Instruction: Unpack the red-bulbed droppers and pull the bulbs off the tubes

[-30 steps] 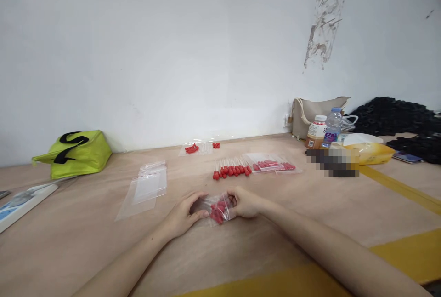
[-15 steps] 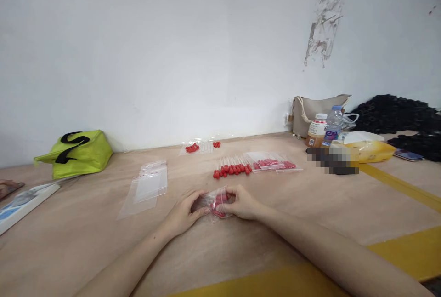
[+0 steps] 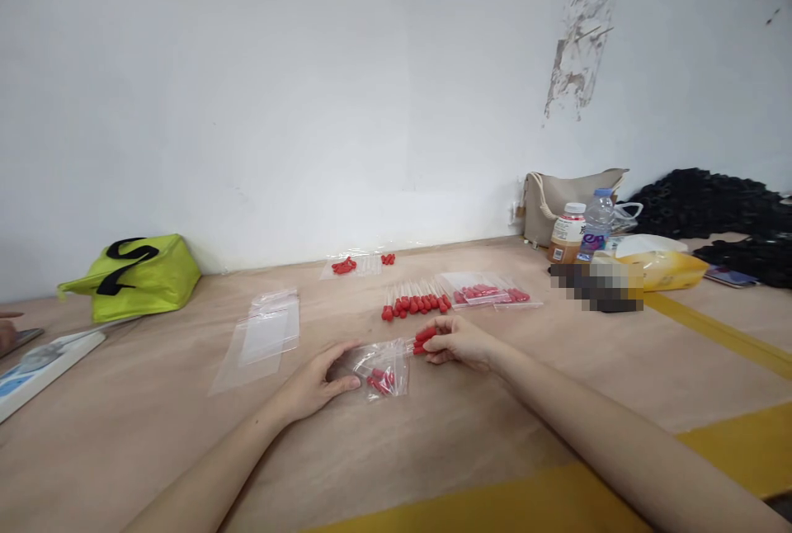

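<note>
My left hand (image 3: 325,380) grips the left end of a clear zip bag (image 3: 399,356), thumb on one side and fingers on the other. Several red-tipped sticks (image 3: 384,380) lie inside the bag. Just beyond its right edge, my right hand (image 3: 458,341) pinches a few more red-tipped sticks (image 3: 426,335), their pale ends pointing at the bag. Behind the hands lies a row of red-tipped sticks (image 3: 417,304), red ends toward me. Filled zip bags (image 3: 495,292) overlap to the right of that row. Flat, unfilled bags (image 3: 269,331) are stacked to the left.
Another bag with red pieces (image 3: 345,266) lies by the wall. A yellow-green bag (image 3: 148,277) and a white power strip (image 3: 53,368) stand left, near another person's hand (image 3: 7,333). Bottles (image 3: 566,234), a yellow packet (image 3: 671,271) and a grey bag (image 3: 572,186) are at right.
My right hand has moved right, off the bag, with red-tipped sticks between its fingers; fewer show in the bag. My left hand has shifted slightly left. The other person's hand at far left has moved.
</note>
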Motion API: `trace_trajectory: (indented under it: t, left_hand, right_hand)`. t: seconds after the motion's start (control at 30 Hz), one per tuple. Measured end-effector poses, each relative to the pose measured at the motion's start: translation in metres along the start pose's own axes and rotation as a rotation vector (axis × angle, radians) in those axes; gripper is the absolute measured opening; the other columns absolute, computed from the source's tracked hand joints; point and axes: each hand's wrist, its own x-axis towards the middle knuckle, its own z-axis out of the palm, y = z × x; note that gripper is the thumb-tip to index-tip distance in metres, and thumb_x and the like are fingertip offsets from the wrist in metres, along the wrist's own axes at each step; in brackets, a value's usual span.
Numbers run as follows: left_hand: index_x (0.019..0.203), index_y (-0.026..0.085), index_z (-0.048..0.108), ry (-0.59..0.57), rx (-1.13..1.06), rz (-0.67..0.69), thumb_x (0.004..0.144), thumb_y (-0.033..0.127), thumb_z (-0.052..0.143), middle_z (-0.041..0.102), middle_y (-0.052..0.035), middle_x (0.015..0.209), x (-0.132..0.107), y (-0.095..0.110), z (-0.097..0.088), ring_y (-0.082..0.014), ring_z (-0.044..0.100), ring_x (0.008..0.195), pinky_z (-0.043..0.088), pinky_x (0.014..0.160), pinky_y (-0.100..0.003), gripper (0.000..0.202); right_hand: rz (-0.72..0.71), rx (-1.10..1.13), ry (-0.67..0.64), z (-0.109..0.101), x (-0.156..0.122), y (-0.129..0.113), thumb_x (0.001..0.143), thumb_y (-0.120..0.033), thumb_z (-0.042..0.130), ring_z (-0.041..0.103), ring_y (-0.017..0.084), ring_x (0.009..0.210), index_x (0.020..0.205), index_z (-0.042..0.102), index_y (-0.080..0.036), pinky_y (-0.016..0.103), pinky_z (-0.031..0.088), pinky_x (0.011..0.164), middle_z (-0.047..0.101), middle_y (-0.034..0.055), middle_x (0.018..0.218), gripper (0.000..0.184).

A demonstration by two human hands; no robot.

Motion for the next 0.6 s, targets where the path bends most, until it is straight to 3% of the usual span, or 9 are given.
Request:
trace_trajectory:
  t: [0.2, 0.37, 0.43, 0.5, 0.6]
  left_hand:
    - [0.122, 0.026, 0.044, -0.068, -0.056, -0.007, 0.074, 0.041, 0.058, 0.046, -0.0037, 0.128, -0.003, -0.005, -0.01, -0.0214, 0.042, 0.117, 0.032, 0.099, -0.037, 0.053]
    - [0.119, 0.024, 0.048, -0.072, -0.118, -0.015, 0.069, 0.04, 0.064, 0.049, -0.004, 0.126, -0.005, -0.009, -0.016, -0.0206, 0.043, 0.116, 0.031, 0.1, -0.035, 0.055]
    - [0.116, 0.023, 0.05, -0.026, -0.21, -0.034, 0.071, 0.04, 0.062, 0.051, -0.0044, 0.124, -0.001, -0.011, -0.016, -0.0199, 0.045, 0.114, 0.034, 0.097, -0.034, 0.05]
    - [0.111, 0.021, 0.054, 0.053, -0.297, -0.078, 0.073, 0.041, 0.058, 0.056, -0.0048, 0.117, 0.007, -0.014, -0.015, -0.0194, 0.052, 0.106, 0.039, 0.092, -0.033, 0.043]
    - [0.093, 0.016, 0.064, 0.214, -0.381, -0.215, 0.068, 0.042, 0.063, 0.066, -0.0044, 0.091, 0.033, -0.018, -0.014, -0.0186, 0.06, 0.084, 0.045, 0.08, -0.031, 0.036]
  right_hand:
    - [-0.021, -0.01, 0.015, -0.011, 0.001, -0.009, 0.064, -0.027, 0.071, 0.054, 0.004, 0.051, 0.071, 0.059, -0.011, 0.016, 0.047, 0.052, 0.065, 0.0037, 0.068, 0.021]
    - [-0.171, -0.184, 0.002, -0.052, -0.008, -0.047, 0.062, -0.033, 0.071, 0.056, 0.007, 0.059, 0.078, 0.063, -0.012, 0.019, 0.047, 0.057, 0.066, 0.005, 0.076, 0.027]
    - [-0.297, -0.129, 0.123, -0.063, -0.007, -0.061, 0.062, -0.035, 0.07, 0.057, 0.009, 0.062, 0.08, 0.063, -0.015, 0.022, 0.048, 0.061, 0.066, 0.0038, 0.077, 0.028]
    - [-0.469, -0.138, 0.27, -0.06, 0.002, -0.069, 0.065, -0.036, 0.067, 0.058, 0.01, 0.066, 0.083, 0.062, -0.017, 0.024, 0.048, 0.064, 0.065, 0.0034, 0.08, 0.027]
    - [-0.694, -0.341, 0.377, -0.032, 0.026, -0.069, 0.07, -0.034, 0.062, 0.058, 0.013, 0.072, 0.087, 0.062, -0.016, 0.027, 0.048, 0.069, 0.064, 0.0045, 0.081, 0.025]
